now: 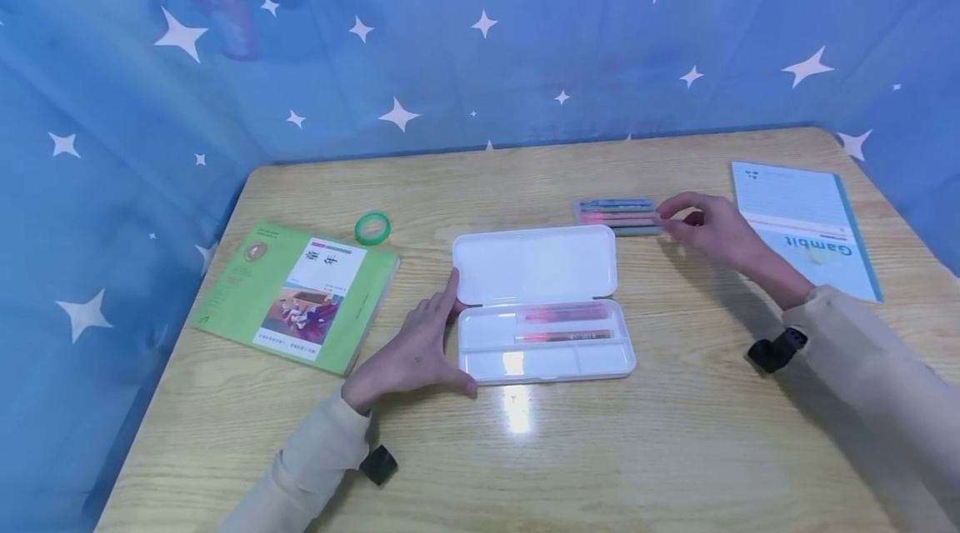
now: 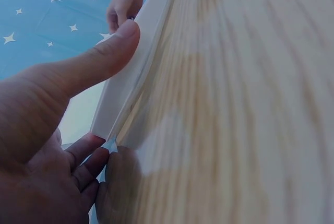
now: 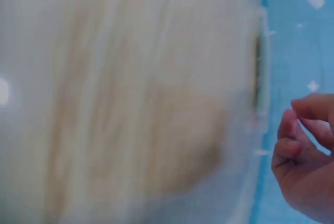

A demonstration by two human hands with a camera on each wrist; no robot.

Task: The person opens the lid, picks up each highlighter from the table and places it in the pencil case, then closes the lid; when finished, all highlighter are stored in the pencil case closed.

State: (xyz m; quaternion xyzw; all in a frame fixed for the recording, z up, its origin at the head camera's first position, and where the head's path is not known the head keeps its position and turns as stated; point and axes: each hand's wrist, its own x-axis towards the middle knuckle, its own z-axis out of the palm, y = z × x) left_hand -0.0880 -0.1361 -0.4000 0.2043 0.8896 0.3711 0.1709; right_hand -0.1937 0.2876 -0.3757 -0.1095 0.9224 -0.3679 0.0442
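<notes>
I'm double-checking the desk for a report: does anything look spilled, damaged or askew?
Nothing looks spilled or damaged. Mildly askew: the green book at left and the blue notebook at right, both slanted relative to the white case.

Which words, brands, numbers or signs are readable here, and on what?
"Gambit": on the light blue notebook; its smaller print is unreadable.
Green book: two large characters, emblem and small print, too blurred to read surely.
Brown pen in the white case: tiny marking, unreadable.
</notes>
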